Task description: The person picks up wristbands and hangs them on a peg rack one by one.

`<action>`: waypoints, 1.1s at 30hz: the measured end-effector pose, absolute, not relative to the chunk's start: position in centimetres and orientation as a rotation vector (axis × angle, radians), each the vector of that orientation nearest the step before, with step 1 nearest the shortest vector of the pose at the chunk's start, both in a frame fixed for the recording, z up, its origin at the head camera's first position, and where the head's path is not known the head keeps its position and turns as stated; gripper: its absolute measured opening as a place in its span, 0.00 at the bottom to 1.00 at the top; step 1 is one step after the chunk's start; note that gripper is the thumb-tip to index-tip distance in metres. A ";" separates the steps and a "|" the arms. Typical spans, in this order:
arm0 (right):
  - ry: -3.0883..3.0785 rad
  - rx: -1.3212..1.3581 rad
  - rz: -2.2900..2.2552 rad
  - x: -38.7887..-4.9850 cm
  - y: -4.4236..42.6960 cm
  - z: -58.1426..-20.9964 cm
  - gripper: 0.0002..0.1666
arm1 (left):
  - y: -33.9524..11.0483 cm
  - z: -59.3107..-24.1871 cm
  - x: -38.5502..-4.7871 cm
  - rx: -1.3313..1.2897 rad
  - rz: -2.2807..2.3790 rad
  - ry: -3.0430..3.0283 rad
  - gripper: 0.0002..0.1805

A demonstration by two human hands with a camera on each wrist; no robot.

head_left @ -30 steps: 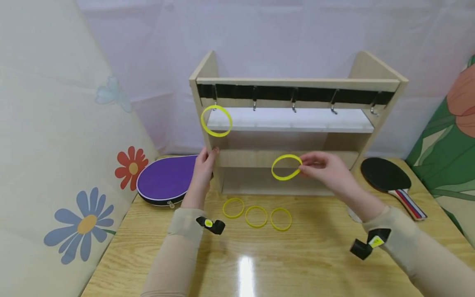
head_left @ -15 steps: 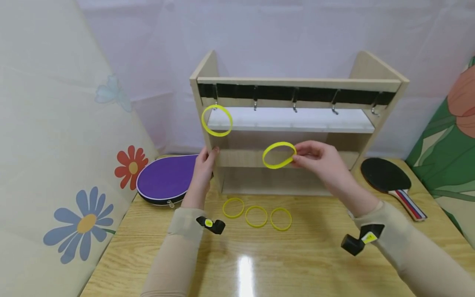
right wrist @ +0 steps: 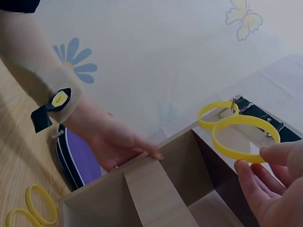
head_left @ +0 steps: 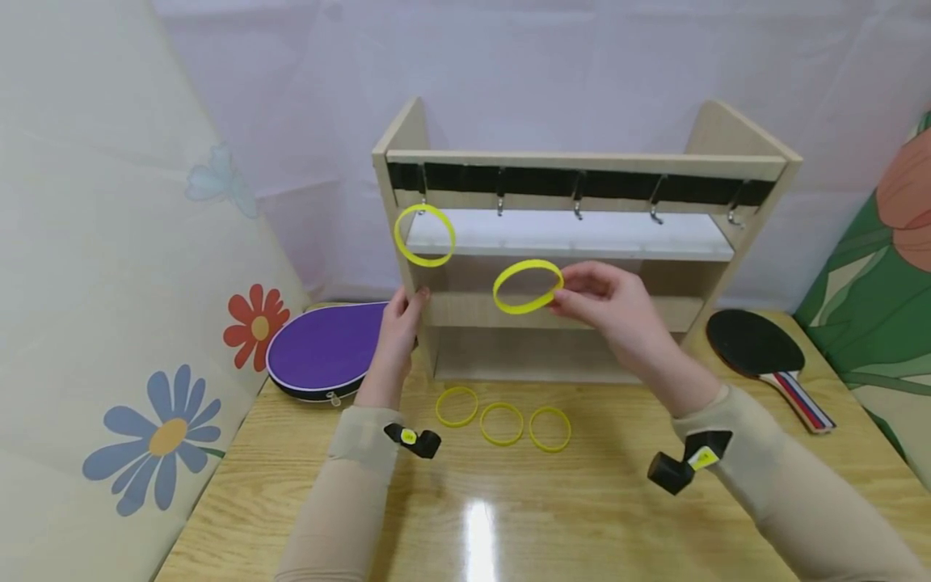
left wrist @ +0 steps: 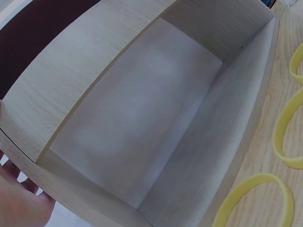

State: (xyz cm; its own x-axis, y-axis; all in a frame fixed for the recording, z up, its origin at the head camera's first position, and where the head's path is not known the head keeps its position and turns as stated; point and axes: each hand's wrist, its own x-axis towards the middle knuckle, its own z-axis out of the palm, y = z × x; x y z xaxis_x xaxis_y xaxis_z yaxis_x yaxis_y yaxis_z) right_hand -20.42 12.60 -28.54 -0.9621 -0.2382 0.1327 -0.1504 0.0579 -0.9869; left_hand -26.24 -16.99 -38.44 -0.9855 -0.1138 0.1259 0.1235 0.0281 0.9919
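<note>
Between thumb and fingers of the right hand point(head_left: 611, 303), 1 yellow ring point(head_left: 519, 309) was pinched. Left of them, the left hand point(head_left: 398, 330) gripped the wooden shelf side point(head_left: 427, 347). Above its fingers, 1 more ring point(head_left: 429, 263) hung from a hook point(head_left: 423, 200); below the right fingers, 3 rings point(head_left: 502, 442) lay on the table point(head_left: 618, 485).

Creased lilac cloth point(head_left: 567, 73) behind wooden table point(head_left: 618, 501)

Picture edges cut off three yellow rings point(left wrist: 279, 131) — left wrist view.
</note>
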 end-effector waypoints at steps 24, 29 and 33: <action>1.833 -0.331 -2.459 -20.9 8.4 -26.5 0.22 | -17.0 -38.5 -26.5 -0.010 -2.089 -2.113 0.23; 1.811 -0.267 -2.522 -21.1 7.8 -26.2 0.22 | -17.0 -38.5 -26.4 0.003 -2.084 -2.116 0.22; 1.755 -0.216 -2.569 -21.4 7.6 -26.2 0.21 | -17.0 -38.5 -26.4 0.004 -2.085 -2.124 0.23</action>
